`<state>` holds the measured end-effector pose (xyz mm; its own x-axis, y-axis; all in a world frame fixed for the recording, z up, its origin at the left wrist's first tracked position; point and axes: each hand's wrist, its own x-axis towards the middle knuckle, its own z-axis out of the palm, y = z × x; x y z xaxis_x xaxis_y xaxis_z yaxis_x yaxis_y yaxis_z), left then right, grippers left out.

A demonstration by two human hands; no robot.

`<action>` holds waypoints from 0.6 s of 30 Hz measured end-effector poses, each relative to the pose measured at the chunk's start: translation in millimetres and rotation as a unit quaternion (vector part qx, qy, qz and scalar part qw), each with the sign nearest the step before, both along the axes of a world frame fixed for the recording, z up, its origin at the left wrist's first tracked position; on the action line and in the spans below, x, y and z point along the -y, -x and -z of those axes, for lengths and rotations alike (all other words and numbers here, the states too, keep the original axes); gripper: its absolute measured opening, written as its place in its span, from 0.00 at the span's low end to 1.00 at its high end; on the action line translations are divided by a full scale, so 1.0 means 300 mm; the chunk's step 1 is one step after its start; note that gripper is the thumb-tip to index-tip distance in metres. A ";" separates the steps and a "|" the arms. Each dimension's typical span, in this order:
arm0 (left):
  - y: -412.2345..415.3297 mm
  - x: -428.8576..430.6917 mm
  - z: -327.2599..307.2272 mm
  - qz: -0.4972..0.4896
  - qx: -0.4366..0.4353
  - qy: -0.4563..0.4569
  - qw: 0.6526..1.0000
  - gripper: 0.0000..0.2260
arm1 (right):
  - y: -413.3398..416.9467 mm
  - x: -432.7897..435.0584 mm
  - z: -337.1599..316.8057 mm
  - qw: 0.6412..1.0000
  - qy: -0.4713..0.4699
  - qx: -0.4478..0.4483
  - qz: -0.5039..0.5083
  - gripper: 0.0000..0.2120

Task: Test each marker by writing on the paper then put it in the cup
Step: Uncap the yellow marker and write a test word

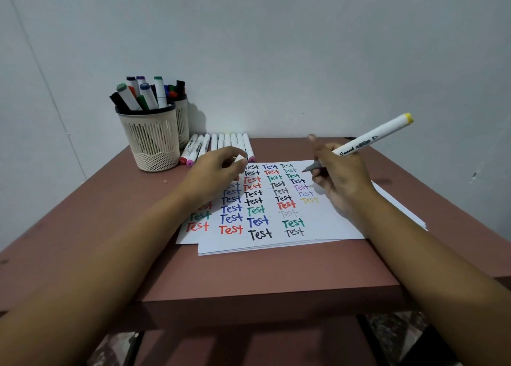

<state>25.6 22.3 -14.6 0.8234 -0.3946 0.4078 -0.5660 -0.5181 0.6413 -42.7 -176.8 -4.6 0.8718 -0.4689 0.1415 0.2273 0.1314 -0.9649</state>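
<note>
Gripping hand, right (341, 180): fingers curled around a white marker (367, 140), index finger raised and straight; heel of the hand resting on the paper.
Marker held: uncapped, grey nib section pointing down-left over the top right of the sheet, whether it touches cannot be told; yellow end cap tilted up and to the right; barrel printed "Smooth".
Left hand (214, 176): palm down over the upper left of the paper, fingers loosely bent; fingertips pinching a small white piece (240, 159), apparently the marker's cap.
Paper (326, 224): white stack, slightly fanned, on the table; top sheet filled with columns of the word "Test" in black, red, blue, green, purple and yellow.
Cup, front (150, 138): cream mesh pen holder, far left of the table, crowded with upright markers.
Cup, rear (182, 122): same kind, just behind the front one, also holding markers.
Marker row (218, 144): white markers lying side by side between the cups and the paper.
Table (249, 271): reddish-brown top against a pale wall.
</note>
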 end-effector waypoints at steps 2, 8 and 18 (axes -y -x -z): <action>0.017 0.011 -0.004 0.022 -0.008 -0.006 1.000 0.10 | 0.001 -0.006 -0.002 0.998 -0.041 -0.002 -0.036 0.16; 0.044 0.029 -0.009 0.058 -0.062 -0.021 0.996 0.18 | 0.005 -0.031 -0.008 0.979 -0.145 -0.002 -0.143 0.10; 0.041 0.034 0.010 0.104 -0.053 0.028 0.993 0.19 | -0.010 -0.049 0.010 0.976 -0.045 0.045 -0.208 0.08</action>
